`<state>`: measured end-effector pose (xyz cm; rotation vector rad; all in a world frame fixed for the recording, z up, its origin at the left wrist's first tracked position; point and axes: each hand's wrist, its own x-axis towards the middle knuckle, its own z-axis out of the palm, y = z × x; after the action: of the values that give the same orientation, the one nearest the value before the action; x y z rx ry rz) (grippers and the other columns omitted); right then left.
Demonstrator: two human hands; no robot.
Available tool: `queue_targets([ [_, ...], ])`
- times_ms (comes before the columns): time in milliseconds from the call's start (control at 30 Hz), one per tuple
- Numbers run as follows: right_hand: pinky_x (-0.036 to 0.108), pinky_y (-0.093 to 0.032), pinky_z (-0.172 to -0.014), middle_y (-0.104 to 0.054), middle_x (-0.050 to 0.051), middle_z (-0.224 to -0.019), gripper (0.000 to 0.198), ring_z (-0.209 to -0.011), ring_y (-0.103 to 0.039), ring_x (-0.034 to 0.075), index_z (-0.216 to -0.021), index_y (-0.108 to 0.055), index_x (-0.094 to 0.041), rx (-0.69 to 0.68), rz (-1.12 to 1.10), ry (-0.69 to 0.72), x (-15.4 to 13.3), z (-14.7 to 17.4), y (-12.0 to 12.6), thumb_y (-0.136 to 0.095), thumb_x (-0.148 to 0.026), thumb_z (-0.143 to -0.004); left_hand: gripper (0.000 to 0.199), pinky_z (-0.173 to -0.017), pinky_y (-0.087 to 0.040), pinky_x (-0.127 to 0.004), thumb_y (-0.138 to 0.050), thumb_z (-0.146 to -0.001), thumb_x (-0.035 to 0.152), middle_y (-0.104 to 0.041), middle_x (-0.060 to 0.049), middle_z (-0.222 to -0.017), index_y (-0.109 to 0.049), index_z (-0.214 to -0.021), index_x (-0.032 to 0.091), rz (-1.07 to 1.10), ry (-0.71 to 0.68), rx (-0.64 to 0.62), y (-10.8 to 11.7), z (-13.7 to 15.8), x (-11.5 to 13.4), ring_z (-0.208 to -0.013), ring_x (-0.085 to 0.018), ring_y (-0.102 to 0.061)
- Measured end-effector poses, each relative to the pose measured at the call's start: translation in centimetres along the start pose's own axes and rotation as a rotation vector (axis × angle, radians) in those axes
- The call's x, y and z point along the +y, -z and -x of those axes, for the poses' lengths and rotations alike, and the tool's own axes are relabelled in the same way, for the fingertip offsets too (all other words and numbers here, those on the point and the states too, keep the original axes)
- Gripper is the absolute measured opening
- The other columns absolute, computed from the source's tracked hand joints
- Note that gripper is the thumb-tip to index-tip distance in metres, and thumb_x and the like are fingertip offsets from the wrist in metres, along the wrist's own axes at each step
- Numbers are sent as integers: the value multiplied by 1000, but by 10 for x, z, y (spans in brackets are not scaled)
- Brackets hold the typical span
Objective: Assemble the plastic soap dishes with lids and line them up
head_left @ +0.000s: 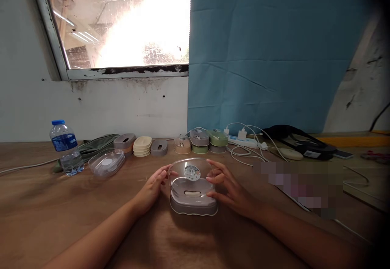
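In front of me on the table is a grey oval box [195,209] with a slot in its top and something cream-coloured inside the slot. A clear plastic cover [179,183] with a round printed label [191,173] stands tilted up over it. My left hand [157,186] grips the cover's left side, its fingertips partly hidden behind the plastic. On the other side, the fingers and thumb of my right hand [227,186] press against the cover's right edge. Whether the cover touches the box all round, I cannot tell.
Clear covers [106,164] lie at the left beside a water bottle [67,149]. Along the back stand cream lids [142,146], grey boxes [159,148] and covered boxes [199,137]. A power strip [243,141], white cables and a black strapped item [304,143] are at the right.
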<state>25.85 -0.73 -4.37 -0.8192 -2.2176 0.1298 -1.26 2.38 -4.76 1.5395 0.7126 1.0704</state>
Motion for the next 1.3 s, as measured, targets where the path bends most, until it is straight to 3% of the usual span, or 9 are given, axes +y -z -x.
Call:
queue_targets([
  [100,42,-41,-94,-22,9,-137,25,-113,-45,23,-105,-46,-26,-5,16,-59,2,1,0,-54,-38,-85,49,-90,-39,-37,-50,-80,48,-51,-10,-122,-45,-122,22,-21,36,-17,9,-3,-7,-109,-23,-49],
  [233,42,-36,-99,-27,9,-131,30,-125,-31,26,-109,-45,-25,-92,27,-126,0,0,2,-52,-42,-85,77,-98,-33,-41,-69,-66,42,-39,-12,-130,-30,-131,26,-92,-10,-172,16,-1,-11,-120,-25,-39],
  [400,42,-34,-99,-30,10,-128,32,-124,-30,25,-112,-41,-24,-188,43,-191,-6,-2,4,-47,-43,-87,98,-104,-24,-44,-78,-56,33,-34,-11,-131,-16,-133,30,-263,-92,-252,13,4,-7,-125,-26,-32],
  [500,39,-37,-95,-37,9,-119,33,-116,-38,23,-113,-38,-23,-186,18,-178,-8,-2,4,-45,-43,-87,99,-104,-23,-46,-79,-55,30,-31,-13,-132,-16,-132,29,-353,-70,-277,10,6,-3,-126,-27,-30],
  [700,34,-44,-79,-41,7,-105,50,-92,-48,21,-114,-38,-22,-253,0,-189,-12,-6,8,-56,-50,-78,95,-101,-29,-45,-78,-57,26,-33,-12,-131,-16,-130,29,-290,-38,-315,7,7,-1,-119,-25,-41],
  [967,39,-37,-94,-30,11,-124,70,-115,-38,27,-112,-35,-21,-329,-61,-153,-1,-3,7,-72,-50,-60,90,-102,-27,-44,-78,-58,24,-36,-12,-133,-21,-128,28,-280,-69,-340,9,6,-1,-121,-27,-38],
  [1300,40,-34,-98,-26,12,-130,70,-120,-34,26,-105,-30,-22,-345,-88,-222,1,-1,5,-75,-47,-58,76,-101,-32,-39,-74,-62,22,-35,-12,-134,-30,-124,25,-255,-75,-311,2,7,4,-122,-25,-38],
])
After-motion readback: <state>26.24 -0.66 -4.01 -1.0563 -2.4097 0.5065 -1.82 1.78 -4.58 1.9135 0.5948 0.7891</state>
